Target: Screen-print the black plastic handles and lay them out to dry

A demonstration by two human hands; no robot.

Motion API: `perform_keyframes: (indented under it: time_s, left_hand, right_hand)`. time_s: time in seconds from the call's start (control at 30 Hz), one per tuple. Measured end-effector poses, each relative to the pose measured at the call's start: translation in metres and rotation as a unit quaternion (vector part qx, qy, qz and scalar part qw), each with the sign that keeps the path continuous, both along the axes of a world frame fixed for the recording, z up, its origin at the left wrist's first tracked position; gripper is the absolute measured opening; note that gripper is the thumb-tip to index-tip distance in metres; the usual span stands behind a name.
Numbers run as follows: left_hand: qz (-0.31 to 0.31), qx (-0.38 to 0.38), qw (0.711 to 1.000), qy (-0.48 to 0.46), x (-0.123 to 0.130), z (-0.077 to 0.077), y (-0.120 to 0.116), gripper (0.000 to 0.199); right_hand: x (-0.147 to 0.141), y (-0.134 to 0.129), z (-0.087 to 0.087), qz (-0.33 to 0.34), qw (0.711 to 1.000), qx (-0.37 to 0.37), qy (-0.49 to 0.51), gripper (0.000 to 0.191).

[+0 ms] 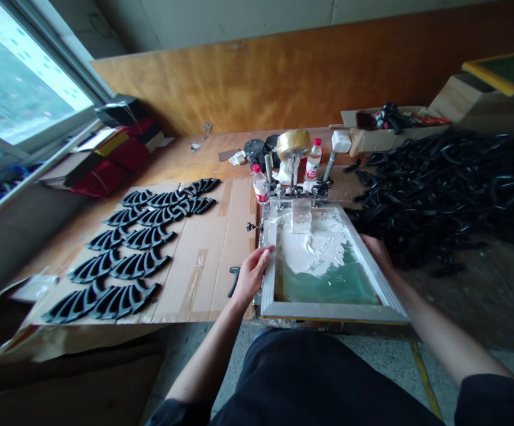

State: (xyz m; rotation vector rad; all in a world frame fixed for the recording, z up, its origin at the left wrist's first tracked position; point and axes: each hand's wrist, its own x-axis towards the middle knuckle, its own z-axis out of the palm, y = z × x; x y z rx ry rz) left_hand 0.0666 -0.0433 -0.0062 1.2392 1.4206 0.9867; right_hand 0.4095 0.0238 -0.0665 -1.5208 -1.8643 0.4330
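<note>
A screen-printing frame (330, 311) with metal sides lies in front of me, its green mesh (327, 288) partly covered by thick white ink (305, 254). A pale squeegee block (301, 216) rests at the far part of the mesh, under the clamp stand (298, 190). My left hand (252, 272) is closed at the frame's left side, thumb against the metal edge. Just left of it, a single black curved plastic part (233, 281) lies on the cardboard. Against the frame's right side is my right hand (377, 253); its fingers are mostly hidden and blurred.
Black curved parts (126, 305) lie in rows on a cardboard sheet (221, 248) at left. A large heap of black parts (452, 189) covers the right side. Behind the frame stand two bottles (260, 186), a tape roll (293, 144) and a dark tub (255, 155).
</note>
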Motion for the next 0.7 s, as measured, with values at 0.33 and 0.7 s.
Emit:
perform_keyframes:
  time_s: [0.33, 0.7]
  left_hand:
    - [-0.020, -0.078, 0.979, 0.187, -0.003, -0.077, 0.000, 0.060]
    - [-0.008, -0.095, 0.980, 0.173, -0.004, -0.077, -0.002, 0.063]
  right_hand:
    - [-0.120, 0.049, 0.051, 0.132, 0.971, 0.029, -0.197, 0.029]
    - [-0.089, -0.020, 0.043, 0.423, 0.882, 0.017, -0.209, 0.024]
